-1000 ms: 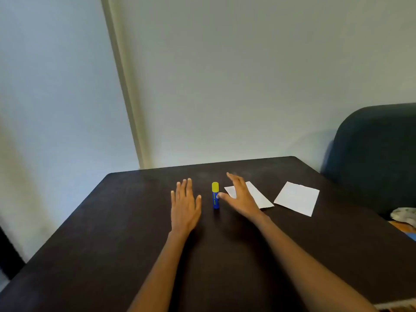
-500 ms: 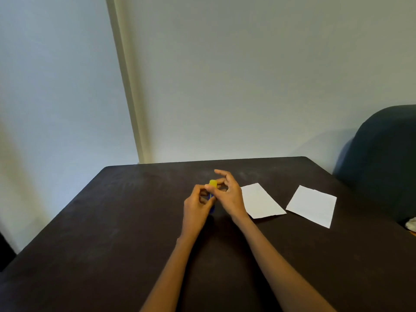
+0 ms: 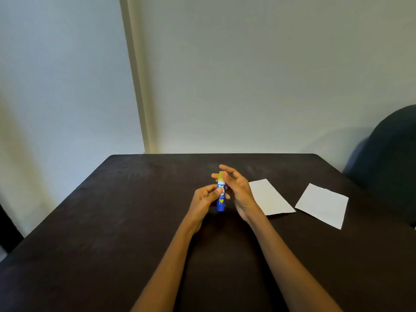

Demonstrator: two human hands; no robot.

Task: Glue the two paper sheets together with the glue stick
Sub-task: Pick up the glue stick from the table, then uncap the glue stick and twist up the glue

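Observation:
A blue glue stick (image 3: pixel 220 200) with a yellow cap stands upright just above the dark table (image 3: pixel 112 233), lifted off it. My left hand (image 3: pixel 203 202) pinches the blue body between thumb and fingers. My right hand (image 3: pixel 236 188) holds the yellow cap at the top with thumb and fingertips, its other fingers spread. Two white paper sheets lie flat and apart on the table to the right: the near sheet (image 3: pixel 271 200) just beside my right hand, the far sheet (image 3: pixel 322 204) further right.
A dark upholstered chair back (image 3: pixel 391 154) stands at the table's right side. Pale walls rise behind the table, with a corner trim (image 3: pixel 137 86) at the left.
My hands closed in on the standing glue stick, took hold of it and raised it off the table. The camera view shifted, so the sheets appear further right.

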